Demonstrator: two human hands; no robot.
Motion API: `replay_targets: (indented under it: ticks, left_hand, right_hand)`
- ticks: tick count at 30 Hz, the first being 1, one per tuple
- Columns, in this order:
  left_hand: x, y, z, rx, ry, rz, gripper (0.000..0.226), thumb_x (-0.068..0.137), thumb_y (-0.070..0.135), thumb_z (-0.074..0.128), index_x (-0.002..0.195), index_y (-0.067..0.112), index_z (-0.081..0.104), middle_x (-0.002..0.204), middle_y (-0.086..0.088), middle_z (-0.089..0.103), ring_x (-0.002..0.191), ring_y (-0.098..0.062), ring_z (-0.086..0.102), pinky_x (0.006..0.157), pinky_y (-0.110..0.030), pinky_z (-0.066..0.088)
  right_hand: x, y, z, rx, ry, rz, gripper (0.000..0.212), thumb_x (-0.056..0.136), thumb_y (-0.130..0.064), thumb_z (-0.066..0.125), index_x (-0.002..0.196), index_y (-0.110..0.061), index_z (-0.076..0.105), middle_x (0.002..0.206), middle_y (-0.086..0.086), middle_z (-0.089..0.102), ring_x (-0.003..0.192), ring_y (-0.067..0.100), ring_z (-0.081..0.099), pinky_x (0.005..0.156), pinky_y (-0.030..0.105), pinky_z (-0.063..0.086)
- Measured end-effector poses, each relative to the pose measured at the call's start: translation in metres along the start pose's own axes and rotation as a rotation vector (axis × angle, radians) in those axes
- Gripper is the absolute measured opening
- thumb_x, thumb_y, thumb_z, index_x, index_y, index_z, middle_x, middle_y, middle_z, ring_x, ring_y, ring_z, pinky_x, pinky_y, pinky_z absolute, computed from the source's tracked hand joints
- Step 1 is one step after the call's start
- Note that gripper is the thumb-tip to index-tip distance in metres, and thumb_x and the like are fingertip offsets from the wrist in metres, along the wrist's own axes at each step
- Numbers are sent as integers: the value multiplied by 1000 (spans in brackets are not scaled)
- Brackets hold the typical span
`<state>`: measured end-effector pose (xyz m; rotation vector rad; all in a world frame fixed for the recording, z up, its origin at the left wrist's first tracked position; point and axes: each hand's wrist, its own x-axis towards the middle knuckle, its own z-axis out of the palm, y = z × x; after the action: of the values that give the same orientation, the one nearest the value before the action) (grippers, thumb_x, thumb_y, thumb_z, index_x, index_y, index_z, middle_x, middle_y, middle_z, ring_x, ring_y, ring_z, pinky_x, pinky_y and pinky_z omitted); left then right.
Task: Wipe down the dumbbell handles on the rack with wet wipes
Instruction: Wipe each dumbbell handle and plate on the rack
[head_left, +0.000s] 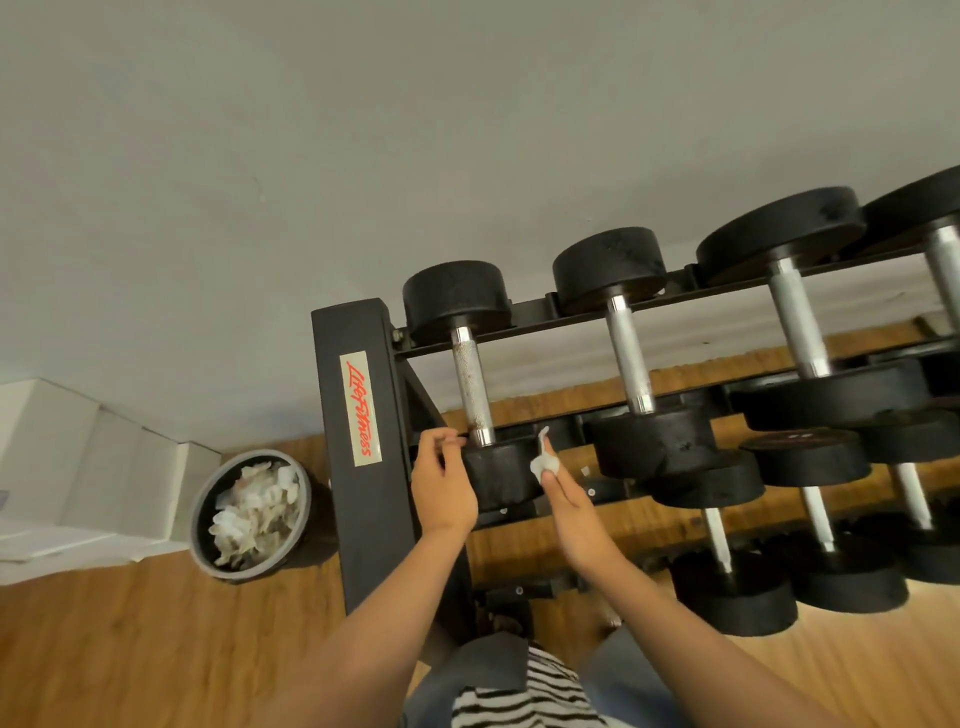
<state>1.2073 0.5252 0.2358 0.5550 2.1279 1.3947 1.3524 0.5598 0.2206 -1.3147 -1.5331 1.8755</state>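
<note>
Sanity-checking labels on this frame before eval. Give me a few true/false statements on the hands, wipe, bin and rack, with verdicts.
1. The right hand holds a white wipe. True.
2. The wipe is wrapped round the leftmost handle. False: it is held beside that dumbbell's near head, off the handle.
3. The bin is empty. False: it holds crumpled wipes.
4. The rack bears a label with red lettering. True.
5. The left hand is at the near head's left edge. True.
</note>
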Motion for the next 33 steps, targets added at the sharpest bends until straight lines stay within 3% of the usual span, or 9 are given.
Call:
replay_targets:
  ticks: [4,7,12,16,18,22,26,28,33]
  left_hand:
    - [0,1,-2,-60,1,-33,18,103,17,42,103,10,59,96,3,66,89,-3,58,64,0,38]
    - [0,1,-3,-89,1,-55,17,103,17,42,101,11,58,95,3,67,91,-8,60,69,-12,42]
    - [0,1,-4,-96,-14,-55,17,103,18,42,100,12,58,95,3,67,92,-9,61,74,-21,41]
    - [-1,1,-4,-93,-14,-60,17,103,18,43,103,10,57,94,3,67,89,-3,60,70,-13,42]
    - [0,0,-3,-102,-12,-49,16,103,17,43,103,9,57,95,2,66,86,-1,60,69,-8,43]
    - [-1,-1,-3,-147,-15,-55,16,102,16,44,104,8,58,97,-1,66,93,-10,62,70,-6,45]
    - [3,6,-16,-240,-136,-122,22,104,17,41,106,11,62,109,-4,64,106,-16,59,87,-24,46]
    - [1,9,-34,-290,-190,-137,26,104,18,39,110,15,64,116,-4,64,111,-16,59,86,-24,47]
    - [-28,5,-67,-260,-187,75,32,101,0,42,127,8,59,126,0,63,121,-7,56,102,-17,43]
  right_hand:
    - [-1,-1,-1,54,4,87,47,106,-31,31,150,-16,34,147,1,44,138,15,37,116,31,27]
    - [9,-14,-3,96,-2,178,41,107,-28,30,142,-12,44,133,2,52,128,15,44,107,29,31]
    - [-2,-9,2,84,23,190,44,106,-33,31,144,-14,43,139,5,52,133,21,44,114,36,31]
    - [-28,-12,19,-95,50,-29,53,106,-29,31,155,-25,12,153,-16,19,141,-1,18,106,5,16]
    - [-34,-13,25,-243,41,-183,56,106,-25,31,152,-32,-2,156,-19,0,143,-7,1,107,1,5]
    - [-23,-21,32,-608,22,-399,64,105,-15,34,148,-30,-12,158,-13,-20,146,-2,-15,115,15,-3]
    - [-10,-30,46,-1122,79,-648,84,77,-1,74,149,-4,30,157,15,28,146,28,24,115,47,21]
    - [-12,-24,48,-1263,40,-743,89,64,-1,83,144,-4,44,152,15,39,142,30,33,112,48,27]
    - [-7,-28,48,-1346,3,-808,90,60,-4,87,141,-8,48,151,11,41,141,26,34,112,47,25]
